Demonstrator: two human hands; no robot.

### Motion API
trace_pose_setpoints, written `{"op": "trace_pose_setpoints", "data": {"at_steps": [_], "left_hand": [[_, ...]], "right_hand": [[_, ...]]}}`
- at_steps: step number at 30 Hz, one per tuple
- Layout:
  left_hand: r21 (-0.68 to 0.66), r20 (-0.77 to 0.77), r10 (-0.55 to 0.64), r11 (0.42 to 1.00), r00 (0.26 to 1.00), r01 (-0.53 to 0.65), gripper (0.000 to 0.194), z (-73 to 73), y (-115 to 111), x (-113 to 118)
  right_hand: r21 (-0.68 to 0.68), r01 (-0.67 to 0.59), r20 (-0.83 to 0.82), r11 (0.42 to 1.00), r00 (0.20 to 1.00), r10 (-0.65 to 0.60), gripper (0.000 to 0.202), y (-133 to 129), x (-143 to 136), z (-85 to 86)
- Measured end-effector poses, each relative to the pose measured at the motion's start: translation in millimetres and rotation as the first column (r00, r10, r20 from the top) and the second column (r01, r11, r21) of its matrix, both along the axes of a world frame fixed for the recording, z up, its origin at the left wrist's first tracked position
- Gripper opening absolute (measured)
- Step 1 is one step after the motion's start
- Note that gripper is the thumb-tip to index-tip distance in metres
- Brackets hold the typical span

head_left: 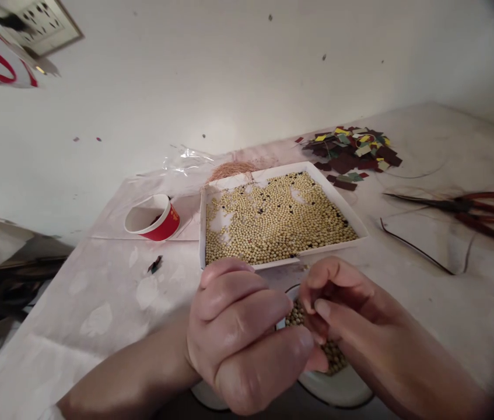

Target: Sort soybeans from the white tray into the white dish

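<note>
My left hand [247, 332] is closed, its fingers curled and the thumb pressed toward the index finger. Close beside it, my right hand [343, 303] pinches with thumb and index fingertip. Whatever is between the fingertips of either hand is too small or hidden to make out. Below both hands show small round golden beads [334, 357], partly covered by the fingers, over a pale dark-rimmed surface [338, 388]. Just beyond the hands lies a shallow white tray [338, 201] with a layer of tiny yellowish beads [273, 224] and some dark bits among them.
A red and white paper cup [168, 224] stands left of the tray, near a small dark scrap [155, 264]. Behind the tray is a copper-coloured wire bundle [231, 170]. Coloured chips [351, 151] are heaped at back right. Red-handled pliers [469, 207] and a bent dark strip [421, 251] lie right.
</note>
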State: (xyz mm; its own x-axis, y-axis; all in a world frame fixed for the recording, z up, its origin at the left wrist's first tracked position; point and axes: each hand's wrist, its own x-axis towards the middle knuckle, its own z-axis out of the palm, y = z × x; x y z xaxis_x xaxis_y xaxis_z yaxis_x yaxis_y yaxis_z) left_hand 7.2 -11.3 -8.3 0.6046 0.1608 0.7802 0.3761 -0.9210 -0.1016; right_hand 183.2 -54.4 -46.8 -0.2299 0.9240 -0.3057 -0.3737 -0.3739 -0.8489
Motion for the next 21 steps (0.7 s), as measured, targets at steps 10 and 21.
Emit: {"op": "trace_pose_setpoints", "data": {"at_steps": [10, 21], "left_hand": [[-0.079, 0.161, -0.077, 0.993, 0.984, 0.09, 0.049, -9.1, 10, 13], [-0.141, 0.136, -0.114, 0.981, 0.984, 0.134, 0.049, -16.8, 12, 12]], "right_hand": [[0.142, -0.185, 0.213, 0.972, 0.965, 0.153, 0.008, 3, 13, 14.2], [0.364, -0.429, 0.387, 0.826, 0.877, 0.285, 0.014, 10, 26, 17.3]]}}
